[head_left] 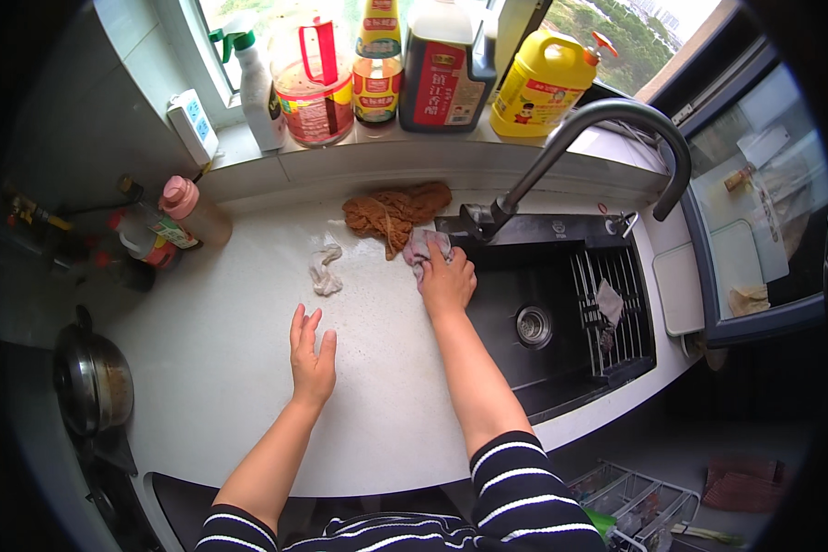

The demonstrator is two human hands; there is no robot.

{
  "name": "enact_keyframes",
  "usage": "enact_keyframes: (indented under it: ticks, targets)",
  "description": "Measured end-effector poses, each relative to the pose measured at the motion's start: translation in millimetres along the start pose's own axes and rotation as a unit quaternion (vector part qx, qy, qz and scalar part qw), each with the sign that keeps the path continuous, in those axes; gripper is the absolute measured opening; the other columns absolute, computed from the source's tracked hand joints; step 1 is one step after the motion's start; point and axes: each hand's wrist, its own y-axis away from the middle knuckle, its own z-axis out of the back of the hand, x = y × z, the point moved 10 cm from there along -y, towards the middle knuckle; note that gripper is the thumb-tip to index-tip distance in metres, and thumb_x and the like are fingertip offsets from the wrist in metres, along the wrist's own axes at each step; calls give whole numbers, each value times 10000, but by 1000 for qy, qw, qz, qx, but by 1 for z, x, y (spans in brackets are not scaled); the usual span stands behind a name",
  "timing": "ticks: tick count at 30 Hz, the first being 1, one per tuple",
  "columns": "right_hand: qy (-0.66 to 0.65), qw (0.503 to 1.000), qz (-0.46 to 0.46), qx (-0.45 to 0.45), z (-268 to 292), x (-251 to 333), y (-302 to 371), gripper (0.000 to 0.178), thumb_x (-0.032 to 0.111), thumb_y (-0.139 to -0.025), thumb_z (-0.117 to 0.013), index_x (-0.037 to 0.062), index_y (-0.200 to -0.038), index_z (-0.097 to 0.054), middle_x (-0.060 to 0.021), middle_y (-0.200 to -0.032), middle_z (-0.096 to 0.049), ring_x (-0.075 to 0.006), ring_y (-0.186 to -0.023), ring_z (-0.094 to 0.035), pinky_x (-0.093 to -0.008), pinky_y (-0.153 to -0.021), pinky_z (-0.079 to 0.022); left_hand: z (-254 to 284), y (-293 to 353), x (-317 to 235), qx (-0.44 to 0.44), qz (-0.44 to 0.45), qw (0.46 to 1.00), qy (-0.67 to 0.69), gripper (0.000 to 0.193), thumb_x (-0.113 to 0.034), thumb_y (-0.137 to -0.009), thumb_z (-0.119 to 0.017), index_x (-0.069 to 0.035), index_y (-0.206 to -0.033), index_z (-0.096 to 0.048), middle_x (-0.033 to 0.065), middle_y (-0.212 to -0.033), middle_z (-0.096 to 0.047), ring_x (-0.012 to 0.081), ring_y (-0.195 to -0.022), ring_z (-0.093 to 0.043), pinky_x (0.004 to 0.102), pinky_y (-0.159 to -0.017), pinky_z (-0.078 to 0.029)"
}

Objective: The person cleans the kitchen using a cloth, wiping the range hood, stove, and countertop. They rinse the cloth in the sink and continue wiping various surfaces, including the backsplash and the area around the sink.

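From the head view, the right hand [448,281] presses down, fingers closed over a pale crumpled cloth [423,247] at the sink's [561,276] left edge. The left hand [311,354] rests flat and spread on the white counter [230,359]. A brown rag [396,210] and a small white rag [325,270] lie nearby.

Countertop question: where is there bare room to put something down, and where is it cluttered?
The white countertop is bare around the flat left hand, between the steel pot and the black sink. Farther back it is crowded: a white rag, a brown cloth, and the right hand pressing a grey cloth.
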Motion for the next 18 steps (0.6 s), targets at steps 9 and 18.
enact_keyframes:
  ticks: [9, 18]
  targets:
    - [12, 996, 88, 13, 30, -40, 158, 446, 289, -853, -657, 325, -1287, -559, -94, -1333, -430, -334, -1160, -433, -507, -938, -377, -1, 132, -3, 71, -34, 996, -32, 445, -218, -971, -513, 38, -1334, -482, 233, -1516, -274, 373, -1370, -348, 445, -1109, -317]
    - [71, 965, 254, -8, 113, -143, 303, 501, 261, -773, -683, 382, -1251, -595, -12, -1285, -511, -227, -1185, -470, -444, -935, -345, -20, 200, -13, 95, -105, 990, -13, 440, -203, -964, -523, 40, -1329, -477, 243, -1496, -305, 382, -1353, -365, 442, -1093, -335]
